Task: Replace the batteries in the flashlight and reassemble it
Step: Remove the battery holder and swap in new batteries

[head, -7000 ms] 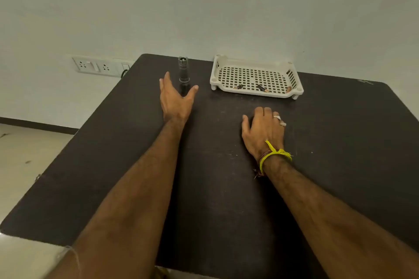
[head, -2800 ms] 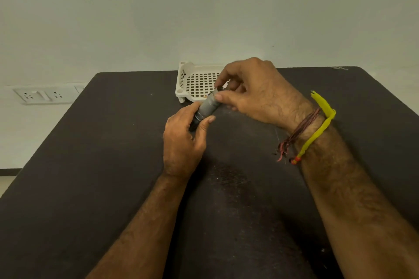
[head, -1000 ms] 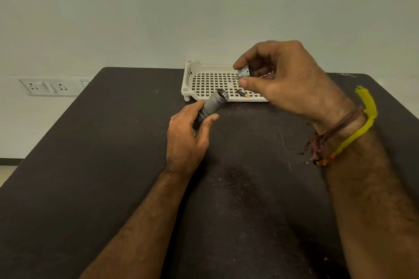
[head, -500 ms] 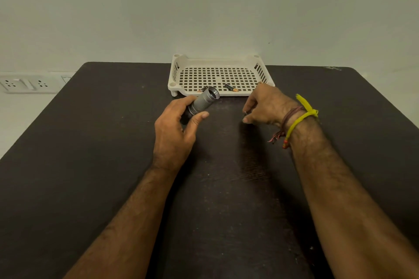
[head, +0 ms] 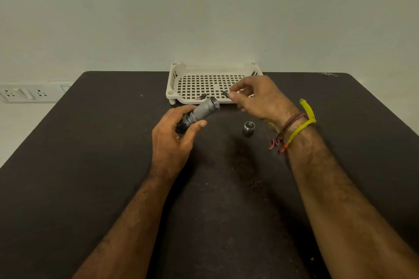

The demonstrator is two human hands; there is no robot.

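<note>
White socket plate (head: 27,93) is sitting on the wall at far left, beyond the dark table (head: 90,165).

The left hand (head: 172,140) is gripping the flashlight (head: 199,113) by its dark head end, fingers and thumb curled round the barrel. The flashlight is being held just above the table, tilted up and to the right. Its threaded rear end is standing open and is pointing toward the near rim of the tray (head: 172,83).

The tray, cream perforated plastic, is sitting at the back edge of the table against the wall. One battery (head: 201,96) is lying inside it by the near rim, just behind the flashlight's open end.

The right hand (head: 260,99) is hovering over the tray's near right part. Its thumb and forefinger are pinching a second battery (head: 225,93), a small dark one, with the tip pointing left toward the flashlight's open end but not touching it. The remaining fingers are loosely curled.

The cap (head: 249,128) is standing on the table below the right hand, well apart from the flashlight, with its hollow side facing up.

A yellow band (head: 301,126) and reddish threads are circling the right wrist.
</note>
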